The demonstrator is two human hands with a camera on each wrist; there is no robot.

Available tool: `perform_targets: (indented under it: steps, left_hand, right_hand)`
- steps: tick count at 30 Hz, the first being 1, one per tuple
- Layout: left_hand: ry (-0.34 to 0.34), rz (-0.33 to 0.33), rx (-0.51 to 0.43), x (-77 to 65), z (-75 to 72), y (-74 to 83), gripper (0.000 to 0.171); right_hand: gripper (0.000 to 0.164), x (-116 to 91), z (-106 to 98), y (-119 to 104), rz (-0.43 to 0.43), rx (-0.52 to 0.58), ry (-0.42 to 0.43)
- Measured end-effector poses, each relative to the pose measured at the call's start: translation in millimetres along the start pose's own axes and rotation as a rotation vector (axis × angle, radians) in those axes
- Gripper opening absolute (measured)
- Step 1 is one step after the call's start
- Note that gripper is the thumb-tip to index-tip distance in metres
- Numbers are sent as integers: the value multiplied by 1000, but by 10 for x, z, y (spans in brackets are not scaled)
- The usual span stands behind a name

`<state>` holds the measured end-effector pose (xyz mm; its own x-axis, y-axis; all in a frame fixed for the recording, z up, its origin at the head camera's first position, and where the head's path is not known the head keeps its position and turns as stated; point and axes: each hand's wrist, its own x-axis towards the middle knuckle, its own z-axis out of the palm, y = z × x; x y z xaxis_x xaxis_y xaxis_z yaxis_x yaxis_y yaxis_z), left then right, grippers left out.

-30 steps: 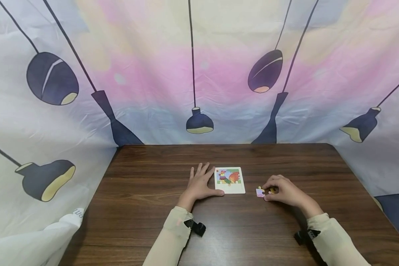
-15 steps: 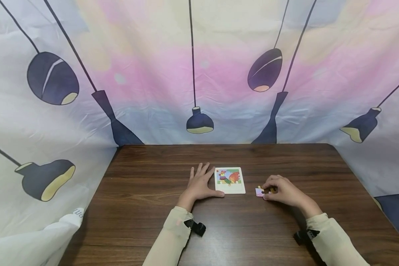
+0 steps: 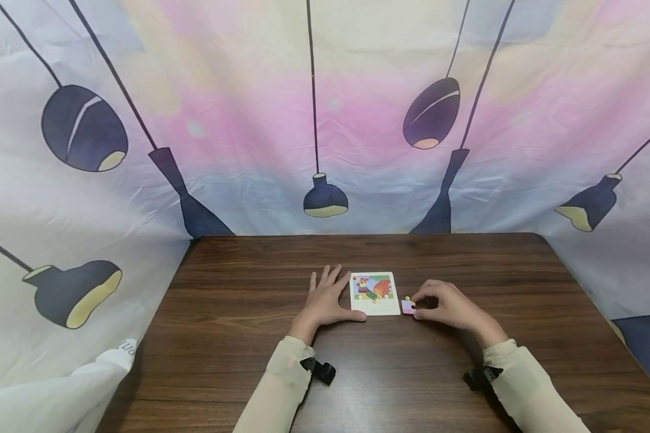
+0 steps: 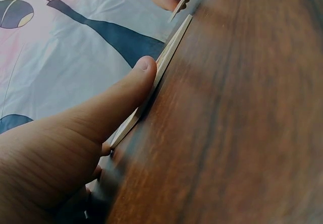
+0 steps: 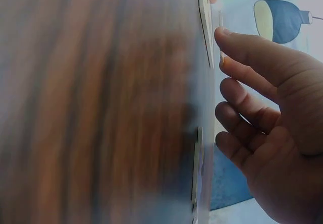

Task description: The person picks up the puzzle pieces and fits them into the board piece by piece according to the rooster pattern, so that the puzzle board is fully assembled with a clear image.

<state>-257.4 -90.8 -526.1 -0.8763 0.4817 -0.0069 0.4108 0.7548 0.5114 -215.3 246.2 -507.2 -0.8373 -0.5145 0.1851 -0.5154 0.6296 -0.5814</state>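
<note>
A thin white-framed puzzle board (image 3: 375, 308) with a rooster picture lies on the table; its picture covers the upper part and the lower strip is bare. My left hand (image 3: 321, 304) is spread along its left side, fingers straight, thumb (image 4: 144, 67) against the near edge. My right hand (image 3: 448, 308) pinches a small pink and yellow jigsaw piece (image 3: 408, 307) between thumb and forefinger, just off the board's right edge. In the right wrist view the piece (image 5: 221, 19) stands off the tabletop, the other fingers loosely bent behind it.
More flat pieces (image 5: 197, 168) lie on the table beneath my right hand, hidden from the head view. The dark wooden table (image 3: 238, 282) ends against a fabric backdrop (image 3: 260, 120) printed with hanging lamps. White cloth (image 3: 86, 379) hangs at the left.
My right hand has moved left with the jigsaw piece, from beyond the board to close beside its right edge. The left hand and the board stay in place.
</note>
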Motion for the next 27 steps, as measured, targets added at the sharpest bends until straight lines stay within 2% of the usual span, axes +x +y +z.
perform_targets:
  steps: [12,21,27]
  left_hand:
    - [-17,3,13,6,6,14,117]
    - [-13,9,20,-5,-4,-5,118]
    - [-17,10,15,9,2,-1,121]
  right_hand:
    - [23,315,195,-171,-51,46,-2]
    - [24,630,338,-311,-93,82,-46]
    - [24,713,383,-366,-90,78,-58]
